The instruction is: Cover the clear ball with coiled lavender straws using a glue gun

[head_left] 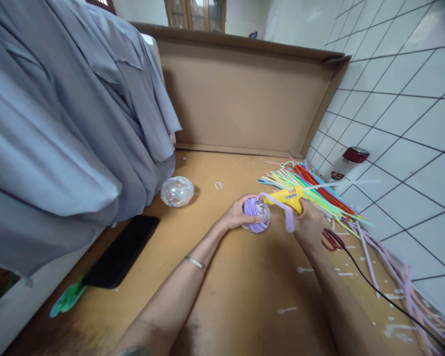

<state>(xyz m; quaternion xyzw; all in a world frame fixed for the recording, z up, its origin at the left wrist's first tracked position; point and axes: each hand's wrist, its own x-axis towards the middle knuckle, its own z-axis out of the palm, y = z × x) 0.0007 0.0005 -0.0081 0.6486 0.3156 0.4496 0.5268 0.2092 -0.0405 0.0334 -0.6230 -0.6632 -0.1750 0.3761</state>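
My left hand [238, 213] is wrapped round the side of a small clear round container [266, 217] partly covered with purple pipe cleaner [250, 207]. My right hand [308, 225] grips a yellow glue gun [287, 198], a long clear glue stick [341, 184] sticking out of its back. The gun's nozzle points left and meets the top of the wrapped container. From there a loose length of purple pipe cleaner [289, 220] runs across the gun, its end hanging near my right fingers.
Colourful pipe cleaners [319, 190] lie at the right, beside red-handled scissors [333, 240], a black cord [374, 288] and a red-lidded jar [350, 160]. At the left are a clear faceted bowl [177, 191], a black phone [122, 252] and grey cloth [77, 109]. A cardboard panel [237, 96] stands behind.
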